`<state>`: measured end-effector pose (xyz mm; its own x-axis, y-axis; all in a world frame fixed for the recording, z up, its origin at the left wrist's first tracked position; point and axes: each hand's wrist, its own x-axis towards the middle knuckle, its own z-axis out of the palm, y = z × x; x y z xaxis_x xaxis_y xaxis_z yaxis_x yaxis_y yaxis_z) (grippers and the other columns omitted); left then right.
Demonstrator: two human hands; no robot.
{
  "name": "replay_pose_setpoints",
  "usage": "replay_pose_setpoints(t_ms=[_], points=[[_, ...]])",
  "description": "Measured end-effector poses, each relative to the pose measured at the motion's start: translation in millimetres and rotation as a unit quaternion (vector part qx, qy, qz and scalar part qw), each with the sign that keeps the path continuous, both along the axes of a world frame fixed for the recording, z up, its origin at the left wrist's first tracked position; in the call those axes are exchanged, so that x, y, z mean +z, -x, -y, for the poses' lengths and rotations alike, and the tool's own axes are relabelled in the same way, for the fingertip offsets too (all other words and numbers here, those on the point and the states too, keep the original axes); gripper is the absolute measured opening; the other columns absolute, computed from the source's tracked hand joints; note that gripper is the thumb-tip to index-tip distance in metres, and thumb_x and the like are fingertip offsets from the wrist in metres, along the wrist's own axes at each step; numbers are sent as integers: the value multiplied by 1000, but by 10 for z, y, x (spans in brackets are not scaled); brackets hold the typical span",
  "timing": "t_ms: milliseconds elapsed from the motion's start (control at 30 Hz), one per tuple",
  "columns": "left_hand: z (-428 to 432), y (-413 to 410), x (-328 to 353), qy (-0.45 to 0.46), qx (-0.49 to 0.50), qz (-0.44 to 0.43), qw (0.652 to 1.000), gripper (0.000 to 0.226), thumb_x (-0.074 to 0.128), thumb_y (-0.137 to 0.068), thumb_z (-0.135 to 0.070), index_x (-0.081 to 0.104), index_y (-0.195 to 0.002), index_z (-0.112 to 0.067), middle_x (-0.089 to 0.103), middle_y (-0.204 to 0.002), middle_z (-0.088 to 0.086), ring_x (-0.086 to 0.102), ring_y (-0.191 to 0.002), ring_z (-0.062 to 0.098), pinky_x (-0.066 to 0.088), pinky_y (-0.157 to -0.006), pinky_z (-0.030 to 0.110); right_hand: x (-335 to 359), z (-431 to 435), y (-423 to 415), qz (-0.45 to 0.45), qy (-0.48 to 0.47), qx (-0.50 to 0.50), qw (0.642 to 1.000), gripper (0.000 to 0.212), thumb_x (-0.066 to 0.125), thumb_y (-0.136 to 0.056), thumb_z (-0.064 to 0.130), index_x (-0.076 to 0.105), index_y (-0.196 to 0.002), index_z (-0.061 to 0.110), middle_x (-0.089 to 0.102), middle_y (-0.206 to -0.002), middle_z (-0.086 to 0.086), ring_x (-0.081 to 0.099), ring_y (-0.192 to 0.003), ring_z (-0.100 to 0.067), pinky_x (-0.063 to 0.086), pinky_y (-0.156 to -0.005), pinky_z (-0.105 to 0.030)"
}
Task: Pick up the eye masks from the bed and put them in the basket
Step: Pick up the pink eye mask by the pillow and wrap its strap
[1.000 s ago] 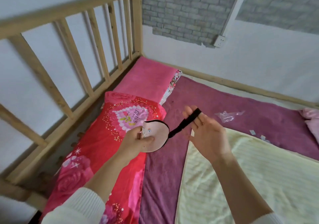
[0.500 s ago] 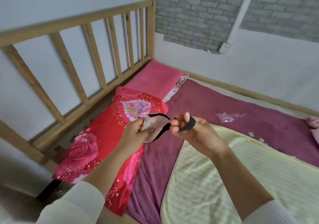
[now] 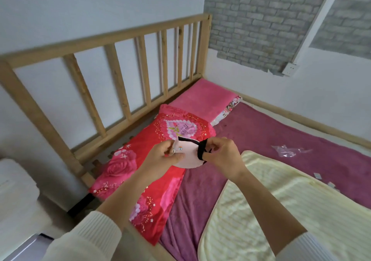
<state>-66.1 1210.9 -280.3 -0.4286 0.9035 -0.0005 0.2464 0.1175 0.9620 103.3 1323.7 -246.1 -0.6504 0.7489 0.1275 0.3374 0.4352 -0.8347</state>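
A pale pink eye mask (image 3: pixel 188 156) with black trim and a small printed face is held in the air above the red pillow. My left hand (image 3: pixel 167 154) pinches its left edge. My right hand (image 3: pixel 221 156) grips the mask's black elastic strap (image 3: pixel 201 150), bunched against the mask's right side. No basket is in view, and I see no other eye mask on the bed.
A red flowered pillow (image 3: pixel 146 172) and a pink pillow (image 3: pixel 202 98) lie along the wooden slatted headboard (image 3: pixel 120 83). A purple blanket (image 3: pixel 261 134) and a cream blanket (image 3: pixel 271 210) cover the bed. A clear plastic wrapper (image 3: pixel 287 151) lies on the purple one. A white object (image 3: pixel 16 190) stands at the left.
My right hand has drawn the stretched strap in toward the mask, so both hands are now close together. The view has pulled back and swung left.
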Motion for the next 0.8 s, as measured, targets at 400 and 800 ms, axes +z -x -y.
replay_pose_setpoints(t_ms=[400,800], points=[[209,-78,178,14,64,-43,997,40,69,-87,-32,69,-47,-27,29,-34,-9,22,-34,8,17,-37,12,11,368,347,109,-207,40,971,8,62,-76,19,68,-80,15,47,-60,4,41,-75,-17,20,-76,-32],[652,318,-8,12,316,295,902,11,69,-85,-17,70,-78,-8,49,-62,2,39,-54,13,33,-53,23,-88,515,651,108,-81,110,985,11,66,-80,31,70,-70,30,56,-52,16,47,-60,-2,34,-86,-40]])
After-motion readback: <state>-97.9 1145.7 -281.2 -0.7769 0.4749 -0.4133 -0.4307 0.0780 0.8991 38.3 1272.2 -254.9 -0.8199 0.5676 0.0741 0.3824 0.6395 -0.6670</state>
